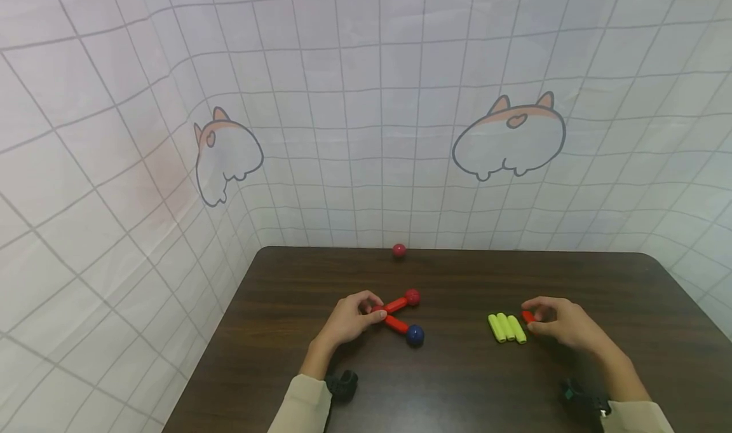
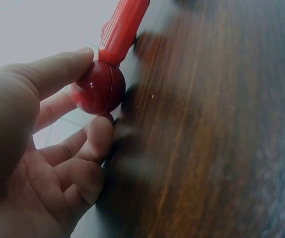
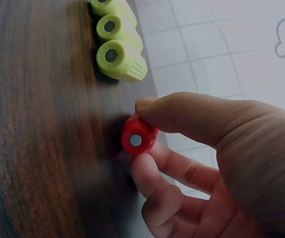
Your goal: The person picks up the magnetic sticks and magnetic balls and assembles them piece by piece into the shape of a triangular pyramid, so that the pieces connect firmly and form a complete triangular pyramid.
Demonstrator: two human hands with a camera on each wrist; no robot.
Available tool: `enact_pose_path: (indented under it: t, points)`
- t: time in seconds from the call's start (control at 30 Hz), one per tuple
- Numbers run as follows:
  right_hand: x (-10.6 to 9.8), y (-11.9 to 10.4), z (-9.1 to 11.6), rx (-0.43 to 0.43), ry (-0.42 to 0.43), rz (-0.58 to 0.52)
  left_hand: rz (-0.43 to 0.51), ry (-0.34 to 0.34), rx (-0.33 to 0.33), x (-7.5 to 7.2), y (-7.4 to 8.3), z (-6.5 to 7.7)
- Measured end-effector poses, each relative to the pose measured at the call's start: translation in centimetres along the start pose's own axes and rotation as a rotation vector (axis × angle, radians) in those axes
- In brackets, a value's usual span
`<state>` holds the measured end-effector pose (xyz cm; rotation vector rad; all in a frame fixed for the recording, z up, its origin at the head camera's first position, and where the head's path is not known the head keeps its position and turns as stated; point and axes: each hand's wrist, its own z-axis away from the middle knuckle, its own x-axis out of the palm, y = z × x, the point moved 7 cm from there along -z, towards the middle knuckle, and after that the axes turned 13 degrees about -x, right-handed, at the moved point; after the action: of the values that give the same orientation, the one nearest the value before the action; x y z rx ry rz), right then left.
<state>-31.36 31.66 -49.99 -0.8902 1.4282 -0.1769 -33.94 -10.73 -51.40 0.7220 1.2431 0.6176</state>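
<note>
Fingers of the left hand (image 1: 356, 318) pinch the red ball (image 2: 100, 89) where two red rods (image 1: 396, 323) meet on the worktop (image 1: 457, 382); fingers of the right hand (image 1: 565, 322) pinch a third red rod (image 3: 131, 133), just beside three yellow-green rods (image 1: 506, 328).

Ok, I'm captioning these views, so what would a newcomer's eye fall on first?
Probably the V of two red rods meeting at a red ball pinched by the left hand, one rod ending in a blue ball. Next, three yellow-green rods lie side by side on the dark table, beside the right hand holding another red rod. Behind, two cartoon animals stand out on the pale backdrop.
</note>
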Motion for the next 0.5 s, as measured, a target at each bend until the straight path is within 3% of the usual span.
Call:
enact_pose_path:
  t: [0.3, 0.5]
  points:
    - [-0.43, -0.15, 0.08, 0.002, 0.029, 0.029, 0.000, 0.002, 0.001, 0.01, 0.04, -0.06]
    - [-0.81, 0.00, 0.03, 0.018, 0.050, -0.059, -0.003, 0.005, -0.003, 0.08, -0.09, -0.09]
